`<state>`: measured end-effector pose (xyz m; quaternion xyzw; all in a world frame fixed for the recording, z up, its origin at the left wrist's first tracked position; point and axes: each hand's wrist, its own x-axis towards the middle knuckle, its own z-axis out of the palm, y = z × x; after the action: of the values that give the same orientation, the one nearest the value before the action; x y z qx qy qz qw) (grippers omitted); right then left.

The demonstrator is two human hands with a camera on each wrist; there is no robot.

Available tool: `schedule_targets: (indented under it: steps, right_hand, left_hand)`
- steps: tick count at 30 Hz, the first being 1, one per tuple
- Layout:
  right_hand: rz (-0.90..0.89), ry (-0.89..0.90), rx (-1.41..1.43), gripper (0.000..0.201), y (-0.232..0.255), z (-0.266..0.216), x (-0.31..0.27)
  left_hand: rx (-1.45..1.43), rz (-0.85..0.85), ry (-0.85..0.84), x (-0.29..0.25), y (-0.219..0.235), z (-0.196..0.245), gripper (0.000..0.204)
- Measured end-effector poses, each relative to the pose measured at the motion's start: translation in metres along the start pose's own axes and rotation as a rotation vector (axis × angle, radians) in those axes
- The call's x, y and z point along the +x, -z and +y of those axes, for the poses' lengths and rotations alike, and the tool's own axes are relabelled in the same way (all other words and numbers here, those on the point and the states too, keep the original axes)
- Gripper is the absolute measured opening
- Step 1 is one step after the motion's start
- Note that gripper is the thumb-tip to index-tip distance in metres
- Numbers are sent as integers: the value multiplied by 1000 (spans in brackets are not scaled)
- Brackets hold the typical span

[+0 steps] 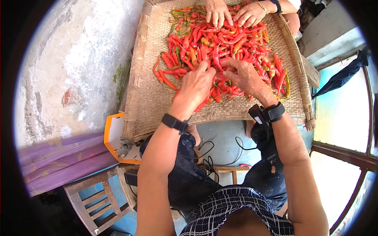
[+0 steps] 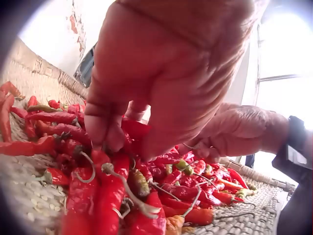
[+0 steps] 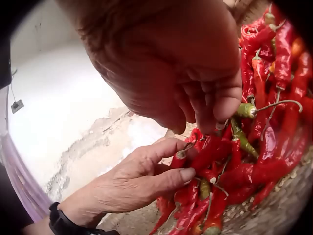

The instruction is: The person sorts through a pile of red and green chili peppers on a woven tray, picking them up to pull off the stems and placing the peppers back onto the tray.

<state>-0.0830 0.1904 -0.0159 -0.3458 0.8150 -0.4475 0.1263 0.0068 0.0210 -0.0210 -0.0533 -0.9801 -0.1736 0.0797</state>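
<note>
Red chillies (image 1: 215, 55) lie heaped on the woven tray (image 1: 147, 98), mostly over its middle and far part. Your left grip (image 1: 195, 83) pinches one chilli (image 3: 180, 158) above the tray's near half; your right grip (image 1: 246, 76), fingers bent, is just beside it, and whether it grasps anything cannot be told. Another person's fingers (image 1: 215, 17) touch chillies toward the tray's far edge.

Peppers (image 1: 214, 51) lie on the tray (image 1: 151, 106), between wall (image 1: 75, 67) at left and window (image 1: 342, 114) at right

Wall (image 1: 84, 51), pale, flaking; cloth (image 1: 69, 159), purple; chair (image 1: 100, 204), wooden, slatted; floor (image 1: 220, 135), bluish; window (image 1: 344, 110), brown-framed, brightly lit.
</note>
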Motion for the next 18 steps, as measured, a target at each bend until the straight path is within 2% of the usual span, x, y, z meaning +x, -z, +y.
schedule_targets:
  steps: [3,5,10,12,13,15,16,18]
  right_hand:
    - [-55,-4,-88,28,0,-2,-3]
    - [-190,50,-145,28,-3,-3,-5]
    - [-242,54,-206,22,-15,-2,-11]
    - [-133,49,-208,20,-21,0,-8]
    - [-133,50,-208,20,-23,-1,-5]
    - [9,-37,-115,22,-27,-3,1]
    - [7,-37,-113,22,-30,1,4]
    - [124,-22,-116,27,-38,5,12]
  left_hand:
    - [-30,-19,-30,-15,1,5,17]
    - [-30,-42,-40,-24,4,9,16]
    - [-127,-102,-77,-44,17,3,22]
    - [-225,-84,-87,-49,25,1,25]
    - [-225,-84,-87,-51,29,0,25]
    - [-303,-79,-53,-56,36,-4,25]
    - [-302,-80,-51,-57,41,-6,25]
    - [-353,-207,32,-58,49,-10,23]
